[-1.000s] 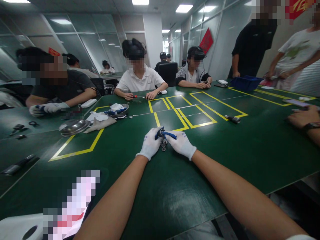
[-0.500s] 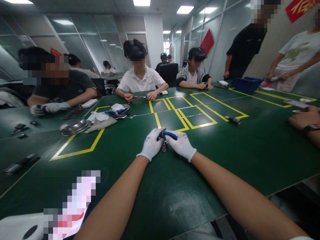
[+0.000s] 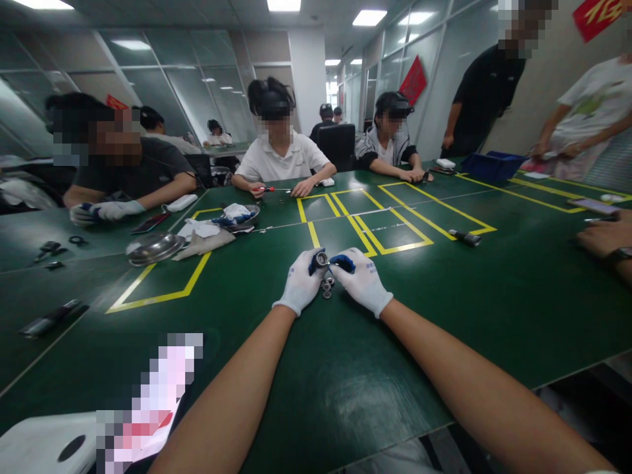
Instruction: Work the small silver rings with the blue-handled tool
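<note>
Both my hands wear white gloves and meet over the green table [image 3: 306, 368]. My left hand [image 3: 301, 284] is closed around a small round metal part [image 3: 322, 259], held up between the two hands. My right hand [image 3: 364, 282] is closed on a blue-handled tool [image 3: 342, 263] whose tip meets that part. Several small metal rings [image 3: 326, 286] lie on the table just below and between my hands.
Yellow tape boxes [image 3: 375, 224] mark the table ahead. A steel dish [image 3: 155, 248], cloths [image 3: 205, 235] and a second dish lie to the left, a dark flashlight [image 3: 464, 237] to the right, a blue bin [image 3: 494, 164] far right. Other people sit and stand around the table.
My hands have lifted the metal part slightly and turned it so its round face shows. The view has shifted a little to the left.
</note>
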Motion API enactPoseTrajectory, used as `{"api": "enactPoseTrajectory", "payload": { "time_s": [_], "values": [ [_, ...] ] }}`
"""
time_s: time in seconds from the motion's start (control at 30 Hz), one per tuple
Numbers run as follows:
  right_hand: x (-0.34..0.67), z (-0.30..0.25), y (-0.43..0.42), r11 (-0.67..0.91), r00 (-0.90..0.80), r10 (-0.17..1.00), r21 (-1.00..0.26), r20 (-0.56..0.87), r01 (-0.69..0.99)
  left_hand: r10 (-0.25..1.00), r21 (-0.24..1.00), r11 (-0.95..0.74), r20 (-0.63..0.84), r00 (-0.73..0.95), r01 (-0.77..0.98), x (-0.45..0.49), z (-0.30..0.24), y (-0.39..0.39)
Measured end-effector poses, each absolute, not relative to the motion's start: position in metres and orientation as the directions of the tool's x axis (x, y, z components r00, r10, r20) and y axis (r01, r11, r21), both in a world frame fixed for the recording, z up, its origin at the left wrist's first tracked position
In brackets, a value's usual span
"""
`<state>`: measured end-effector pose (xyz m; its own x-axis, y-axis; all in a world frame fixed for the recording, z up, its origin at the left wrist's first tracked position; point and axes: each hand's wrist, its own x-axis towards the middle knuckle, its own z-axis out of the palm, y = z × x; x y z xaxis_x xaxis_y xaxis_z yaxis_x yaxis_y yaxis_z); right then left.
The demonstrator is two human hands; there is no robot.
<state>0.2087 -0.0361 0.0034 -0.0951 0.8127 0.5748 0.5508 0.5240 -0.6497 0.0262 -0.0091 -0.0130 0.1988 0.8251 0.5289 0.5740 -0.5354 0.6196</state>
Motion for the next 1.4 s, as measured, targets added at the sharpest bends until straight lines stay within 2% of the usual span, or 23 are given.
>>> {"api": "enactPoseTrajectory", "payload": {
  "time_s": [0.33,0.63,0.9,1.2,1.4],
  "values": [
    [0.2031,0.0047,-0.0419,0.475,-0.139,0.87,-0.729,0.473,0.494,0.808,0.588,-0.571,0.527,0.264,0.572,0.0304,-0.0132,-0.0113],
    [0.2015,0.0076,-0.0448,0.496,-0.172,0.863,-0.73,0.475,0.47,0.811,0.58,-0.57,0.513,0.283,0.582,0.0306,-0.0107,-0.0114],
    [0.2018,0.0076,-0.0439,0.476,-0.125,0.867,-0.728,0.482,0.493,0.808,0.561,-0.571,0.513,0.29,0.599,0.0303,-0.0103,-0.0126],
    [0.2026,0.0065,-0.0442,0.476,-0.173,0.875,-0.737,0.453,0.479,0.803,0.573,-0.579,0.526,0.282,0.58,0.0297,-0.013,-0.0105],
    [0.2046,0.0057,-0.0416,0.472,-0.107,0.861,-0.703,0.497,0.532,0.811,0.589,-0.567,0.523,0.263,0.576,0.0292,-0.0151,-0.0094]
  ]
}}
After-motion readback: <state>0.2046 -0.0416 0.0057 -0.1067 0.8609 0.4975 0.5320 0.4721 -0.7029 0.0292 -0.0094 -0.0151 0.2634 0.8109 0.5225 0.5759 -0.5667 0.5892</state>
